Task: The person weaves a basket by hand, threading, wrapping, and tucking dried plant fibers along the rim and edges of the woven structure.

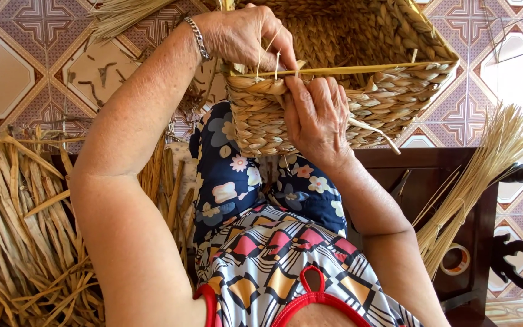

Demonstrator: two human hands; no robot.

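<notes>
1. Woven basket (358,91) rests on the lap, rim toward the person.
2. Left hand (243,33) pinches a strand (358,69) at the rim; right hand (316,115) grips the wall.
3. Rim binding seems underway; next, a firm, even pull.

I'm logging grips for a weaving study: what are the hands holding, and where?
Both grip the rectangular woven straw basket at its near rim: left hand pinches thin strands there, right hand clasps the wall below.
</notes>
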